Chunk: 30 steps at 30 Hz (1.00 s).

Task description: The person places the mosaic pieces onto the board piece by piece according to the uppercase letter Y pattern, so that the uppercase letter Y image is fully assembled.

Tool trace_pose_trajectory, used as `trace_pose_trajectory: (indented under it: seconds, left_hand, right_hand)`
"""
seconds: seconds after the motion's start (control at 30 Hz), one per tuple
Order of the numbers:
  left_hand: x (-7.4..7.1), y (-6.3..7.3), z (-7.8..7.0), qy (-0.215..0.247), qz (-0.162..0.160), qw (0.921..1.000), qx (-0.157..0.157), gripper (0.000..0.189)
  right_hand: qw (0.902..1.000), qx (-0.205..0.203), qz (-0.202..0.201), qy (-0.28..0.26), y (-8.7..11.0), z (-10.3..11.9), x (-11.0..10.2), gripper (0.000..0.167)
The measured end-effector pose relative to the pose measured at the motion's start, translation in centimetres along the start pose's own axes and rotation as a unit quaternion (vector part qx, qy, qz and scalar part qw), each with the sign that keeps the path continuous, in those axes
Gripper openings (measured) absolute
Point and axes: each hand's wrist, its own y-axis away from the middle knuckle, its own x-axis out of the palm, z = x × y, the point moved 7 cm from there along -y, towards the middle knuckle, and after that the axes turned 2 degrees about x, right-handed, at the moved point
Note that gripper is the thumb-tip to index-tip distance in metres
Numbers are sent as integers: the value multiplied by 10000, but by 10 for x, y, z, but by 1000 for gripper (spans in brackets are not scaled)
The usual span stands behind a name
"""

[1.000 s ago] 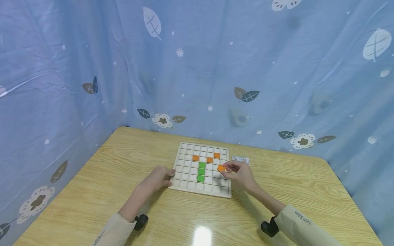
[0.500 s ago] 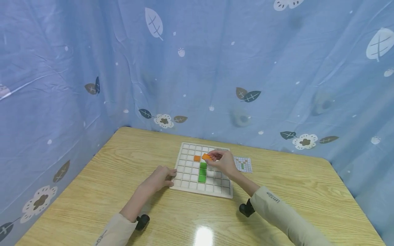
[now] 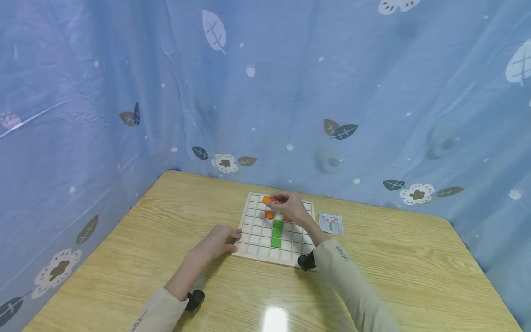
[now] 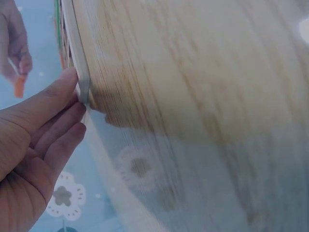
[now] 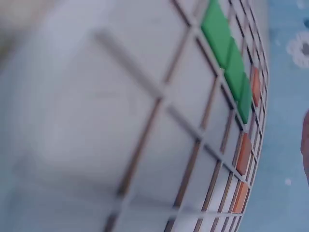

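Note:
A pale wooden grid board lies on the table, with an upright line of green tiles near its middle. One orange tile sits in a cell up and left of the green line; another orange tile is partly covered by my right hand. That hand pinches a further orange tile between thumb and fingers, over the board's far left part. At the near left corner my left hand holds the board's edge, thumb and fingers against it, as the left wrist view also shows for the left hand.
A small printed card with a coloured grid pattern lies right of the board. The wooden table meets a blue patterned curtain at the back and sides.
My right hand has carried the orange tile leftward and away from me, from the board's right side to its far left part. The card came into full view. My left hand stays put.

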Motion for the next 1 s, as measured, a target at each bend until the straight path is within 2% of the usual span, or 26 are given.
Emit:
trace_pose_trajectory:
  seconds: [0.13,0.27,0.47,0.57,0.73,0.8,1.0]
  left_hand:
    - [-1,1,-1,-5,26,9999,116,36]
    - [0,2,0,-25,33,9999,113,36]
    - [1,0,4,35,84,9999,-67,37]
    - [1,-1,4,-20,119,9999,-62,38]
    - [1,-3,3,-13,114,9999,-24,39]
    - [1,-3,4,21,111,9999,-63,38]
    - [1,-1,6,113,104,9997,-195,38]
  right_hand:
    - [9995,267,145,78,-8,-10,2,27]
    - [9978,416,134,489,-13,-19,6,27]
    - [9924,462,-11,1144,-25,-28,8,24]
    - [9905,271,12,1346,-29,-29,7,24]
    - [9892,382,-44,1416,-31,-30,8,21]
    - [9875,591,-127,1453,-30,-29,11,21]
    - [9850,565,-297,1604,-30,-26,17,19]
